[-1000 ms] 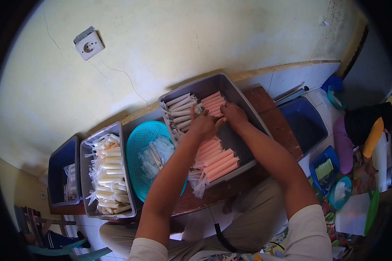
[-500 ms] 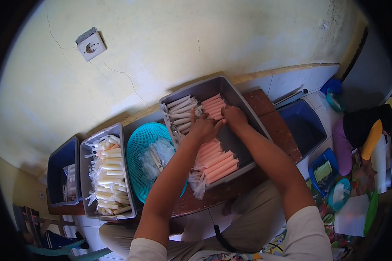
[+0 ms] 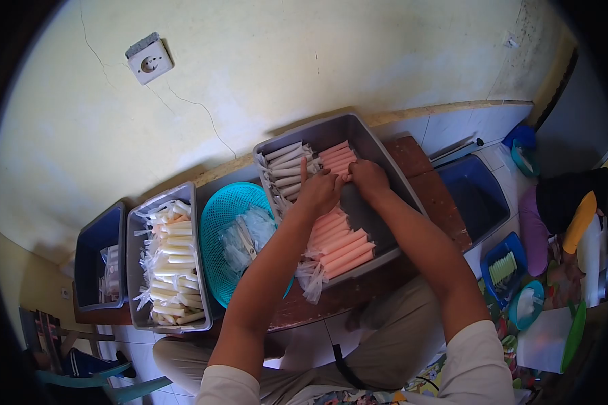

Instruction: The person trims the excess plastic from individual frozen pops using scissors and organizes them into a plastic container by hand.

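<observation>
Both my hands are inside a grey bin (image 3: 405, 189) holding rows of filled plastic tubes. Pink tubes (image 3: 344, 253) lie side by side along its middle, their clear plastic ends bunched near the front. Greyish-white tubes (image 3: 288, 162) fill the back left. My left hand (image 3: 321, 192) has one finger stretched toward the greyish tubes; its other fingers are curled on a pink tube. Close against it, my right hand (image 3: 369, 179) is closed, fingertips pinching at the same pink tube. The hands largely cover that tube.
To the left stand a turquoise basket (image 3: 213, 229) with clear plastic bags and scissors (image 3: 248, 244), a grey bin of cream-coloured tubes (image 3: 175, 260) and a dark blue bin (image 3: 91, 236). A wooden bench (image 3: 419, 165) carries them. Another person's yellow sleeve (image 3: 579, 219) shows at right.
My hands have drawn together over the pink tubes, and the left fingers have curled in. The whole view has shifted slightly.
</observation>
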{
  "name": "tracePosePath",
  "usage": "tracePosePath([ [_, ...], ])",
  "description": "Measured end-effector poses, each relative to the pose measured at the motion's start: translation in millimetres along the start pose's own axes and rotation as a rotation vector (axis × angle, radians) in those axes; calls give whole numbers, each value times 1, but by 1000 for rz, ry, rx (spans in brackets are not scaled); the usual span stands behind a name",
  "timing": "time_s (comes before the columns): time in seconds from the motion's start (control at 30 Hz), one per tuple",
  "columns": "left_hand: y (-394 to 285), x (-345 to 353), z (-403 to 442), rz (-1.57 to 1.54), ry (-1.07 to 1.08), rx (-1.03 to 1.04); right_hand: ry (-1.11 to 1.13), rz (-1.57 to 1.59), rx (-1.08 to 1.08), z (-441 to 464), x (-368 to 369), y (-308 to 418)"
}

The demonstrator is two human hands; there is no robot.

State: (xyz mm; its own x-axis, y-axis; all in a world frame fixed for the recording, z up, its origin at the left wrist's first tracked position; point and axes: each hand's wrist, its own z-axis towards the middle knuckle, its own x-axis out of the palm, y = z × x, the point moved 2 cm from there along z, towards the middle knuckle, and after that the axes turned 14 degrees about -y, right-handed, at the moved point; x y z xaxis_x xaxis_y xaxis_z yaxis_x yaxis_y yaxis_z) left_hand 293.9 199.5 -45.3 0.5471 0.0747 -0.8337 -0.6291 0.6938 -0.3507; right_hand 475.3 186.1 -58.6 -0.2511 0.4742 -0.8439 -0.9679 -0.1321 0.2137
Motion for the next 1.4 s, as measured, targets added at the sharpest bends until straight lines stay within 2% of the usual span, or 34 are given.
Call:
tracePosePath([
  [0.07, 0, -3, 1, -47, -156, -18, -54, -27, -2, -1, 0, 2],
  [0.1, -1, -7, 1, -43, -161, -18, -59, -24, -6, 0, -3, 5],
  [0.2, -7, -22, 4, -142, -279, 0, -137, 104, 25, -1, -17, 14],
  [0.27, -12, -39, 6, -302, -457, 11, -153, 196, 42, -1, -40, 25],
  [0.3, -16, -52, 6, -303, -465, 13, -156, 192, 36, -1, -48, 28],
  [0.37, -21, -76, 3, -519, -398, -110, -127, 392, 60, -2, -61, 34],
  [0.5, -21, -96, -23, -524, -473, -158, -30, 636, 49, -14, -90, 56],
  [0.6, -28, -113, -51, -433, -533, -112, -58, 642, -20, -23, -102, 73],
  [0.77, -26, -113, -94, -269, -455, -60, -5, 616, -269, -37, -89, 91],
  [0.87, -22, -108, -111, -118, -390, 11, 112, 552, -240, -38, -91, 101],
  [1.07, -23, -110, -113, -108, -338, -57, 102, 406, -343, -39, -81, 102],
  [1.4, -19, -101, -115, -122, -395, -39, 87, 422, -319, -40, -80, 100],
])
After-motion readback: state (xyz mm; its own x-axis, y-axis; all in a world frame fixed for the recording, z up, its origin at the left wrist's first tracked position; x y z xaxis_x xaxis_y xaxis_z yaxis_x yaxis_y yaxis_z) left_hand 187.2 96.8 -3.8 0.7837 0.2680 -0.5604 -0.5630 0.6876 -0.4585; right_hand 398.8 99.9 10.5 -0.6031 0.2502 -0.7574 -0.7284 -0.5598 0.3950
